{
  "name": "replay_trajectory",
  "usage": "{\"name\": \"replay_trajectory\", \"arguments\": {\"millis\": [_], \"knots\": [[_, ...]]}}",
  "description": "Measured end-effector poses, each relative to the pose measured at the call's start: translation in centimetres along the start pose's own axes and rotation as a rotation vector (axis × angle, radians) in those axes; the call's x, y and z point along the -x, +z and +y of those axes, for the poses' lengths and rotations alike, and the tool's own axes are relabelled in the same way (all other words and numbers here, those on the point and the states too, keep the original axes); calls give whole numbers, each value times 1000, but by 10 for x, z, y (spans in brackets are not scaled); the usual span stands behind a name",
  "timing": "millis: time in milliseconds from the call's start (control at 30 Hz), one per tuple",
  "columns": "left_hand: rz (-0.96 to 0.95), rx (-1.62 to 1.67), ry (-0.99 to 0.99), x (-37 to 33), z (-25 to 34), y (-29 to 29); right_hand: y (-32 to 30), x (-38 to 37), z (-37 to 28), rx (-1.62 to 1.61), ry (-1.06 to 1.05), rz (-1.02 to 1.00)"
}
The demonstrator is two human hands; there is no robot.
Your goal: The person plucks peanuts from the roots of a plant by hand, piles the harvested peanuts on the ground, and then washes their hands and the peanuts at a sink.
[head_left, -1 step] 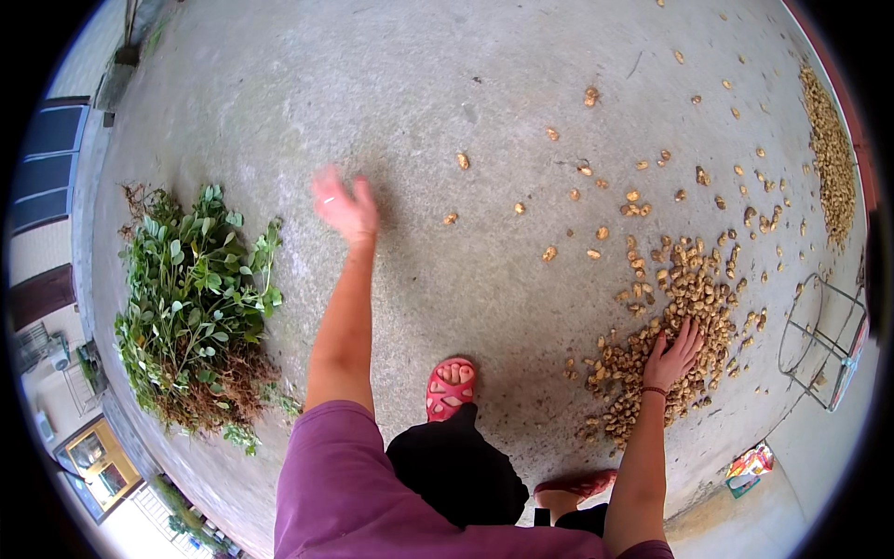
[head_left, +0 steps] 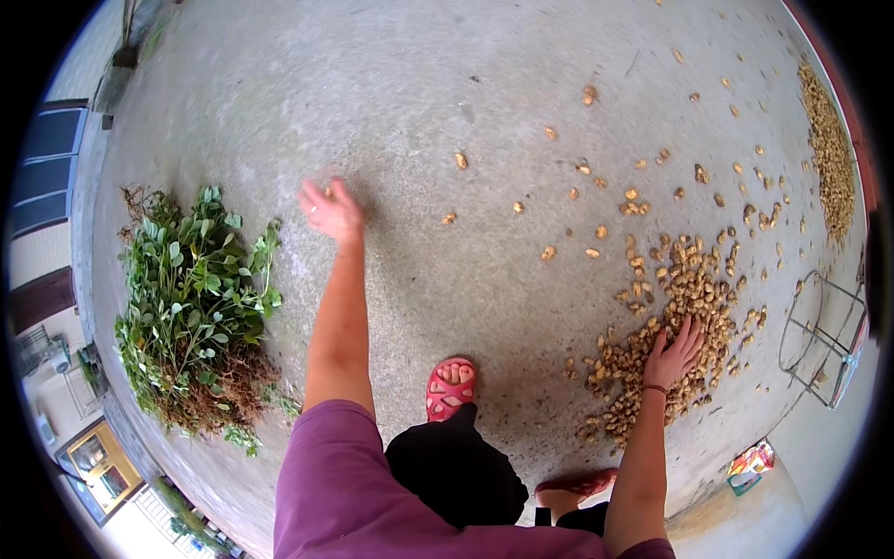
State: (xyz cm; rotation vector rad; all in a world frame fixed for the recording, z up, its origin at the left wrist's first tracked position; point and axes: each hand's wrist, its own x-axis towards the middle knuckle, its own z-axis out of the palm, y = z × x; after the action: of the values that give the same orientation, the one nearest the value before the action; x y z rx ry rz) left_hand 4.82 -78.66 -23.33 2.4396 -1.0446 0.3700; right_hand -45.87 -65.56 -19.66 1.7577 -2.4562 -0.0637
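Observation:
My left hand (head_left: 331,212) hangs above the bare concrete between the green plants and the scattered peanuts. Its fingers are apart and slightly blurred; a small pale-brown speck shows near the fingertips, too small to make out. On the right, my right hand (head_left: 674,354) lies palm down on a pile of unshelled peanuts (head_left: 700,277), its fingers stretched out over the nuts. Left of my left hand lies a heap of leafy uprooted plants (head_left: 191,289) with brown roots.
Single peanuts (head_left: 593,252) lie scattered ahead of the pile. A second peanut heap (head_left: 829,154) runs along the far right edge. A metal wire frame (head_left: 817,337) and a colourful packet (head_left: 751,463) are at right. My red sandal (head_left: 451,388) stands on the concrete floor (head_left: 400,93).
My left hand has shifted slightly left and a little down, toward the plants. The right hand has stayed on the peanut pile.

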Motion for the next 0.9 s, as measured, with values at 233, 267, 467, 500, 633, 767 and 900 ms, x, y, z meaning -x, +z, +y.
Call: {"name": "replay_trajectory", "arguments": {"millis": [233,267,467,500,633,767,900], "knots": [[-406,643,305,75,50,-17,-19,9,-153,-375,-428,-274],[-612,663,433,97,72,-35,-31,10,-176,-296,-629,-288],[-306,301,640,76,81,-19,-7,9,-185,-350,-815,-308],[-169,176,478,65,83,-7,-8,1,-178,-291,-770,-331],[-463,450,641,94,145,1,0,-37,-129,-68,-439,-294],[-995,1025,673,174,211,-27,5,-47,-65,-166,-157,-120],[-1029,892,1115,149,264,-66,5,-30,-24,-227,108,59]]}}
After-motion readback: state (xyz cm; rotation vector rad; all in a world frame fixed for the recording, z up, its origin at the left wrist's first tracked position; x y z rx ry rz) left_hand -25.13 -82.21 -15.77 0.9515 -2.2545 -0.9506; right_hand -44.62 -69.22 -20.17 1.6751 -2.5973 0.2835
